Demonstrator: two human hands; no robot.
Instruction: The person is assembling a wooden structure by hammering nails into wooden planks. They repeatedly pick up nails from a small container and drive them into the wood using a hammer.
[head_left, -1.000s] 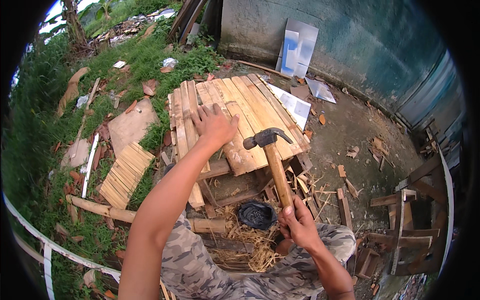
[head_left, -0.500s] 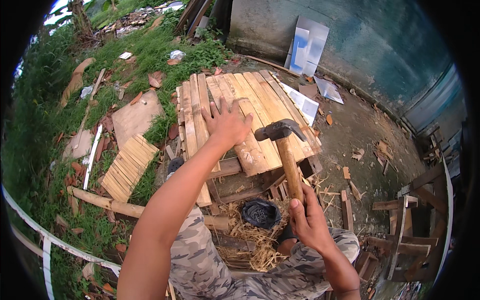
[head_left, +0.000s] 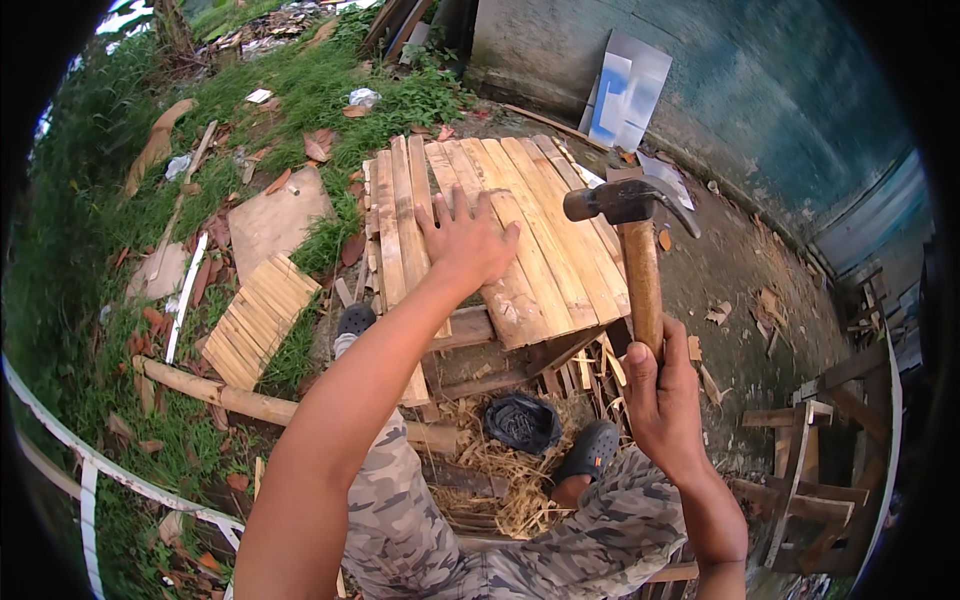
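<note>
Wooden slats (head_left: 540,240) lie side by side as a panel over a low frame of darker wood (head_left: 470,328). My left hand (head_left: 470,245) rests flat on the slats with fingers spread, partly covering a wide one (head_left: 512,305) whose near end sticks out. In my right hand (head_left: 664,400) is a claw hammer (head_left: 642,270), held upright by its wooden handle. Its dark metal head (head_left: 625,203) is raised above the panel's right side, apart from the wood. Between my knees stands a black plastic bag or bowl (head_left: 522,424) with small dark pieces in it, probably nails.
Wood shavings (head_left: 520,490) cover the ground around my shoe (head_left: 590,450). To the left are a bundle of thin slats (head_left: 260,320), a pole (head_left: 240,398) and a flat brown board (head_left: 280,220) on grass. At the right stands a wooden frame (head_left: 800,480); a wall (head_left: 760,100) closes the back.
My right hand has lifted the hammer up and to the right, away from the panel. The left hand stays flat on the slats. My right leg has shifted, showing more of the shoe.
</note>
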